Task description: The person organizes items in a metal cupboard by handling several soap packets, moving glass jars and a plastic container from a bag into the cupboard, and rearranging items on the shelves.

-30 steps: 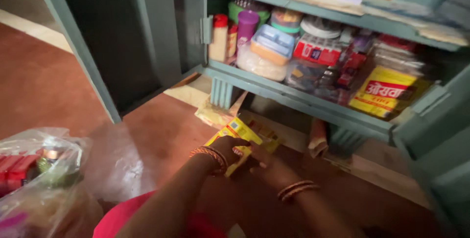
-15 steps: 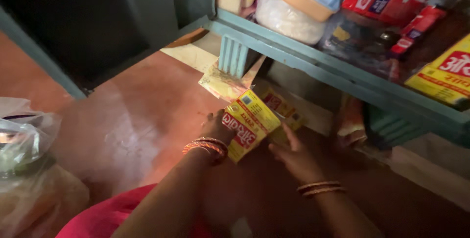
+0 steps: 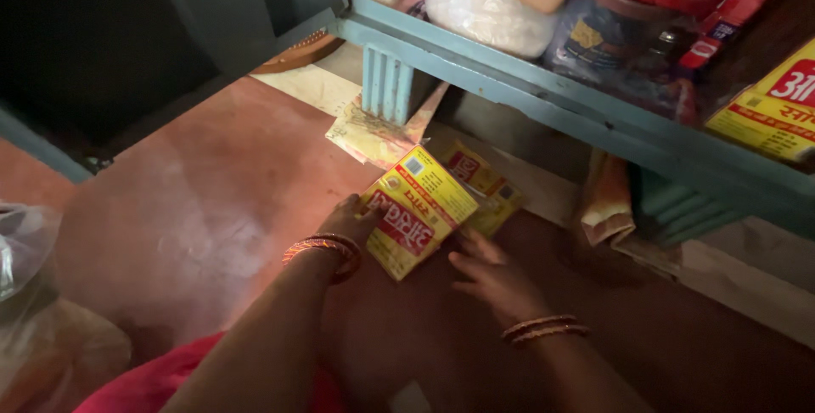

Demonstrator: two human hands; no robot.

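While your left hand (image 3: 352, 219) grips the near left edge of the flat yellow cardboard packet with red lettering (image 3: 418, 221), holding it tilted just above the reddish floor (image 3: 212, 209), your right hand (image 3: 492, 275) rests open and empty just right of it, fingers spread. Just beyond lies a second yellow packet (image 3: 486, 188), below the blue-green cupboard shelf (image 3: 543, 107).

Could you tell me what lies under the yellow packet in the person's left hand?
A second yellow packet sticks out beneath the top yellow packet held by the left hand. Its covered part and the floor below are hidden.
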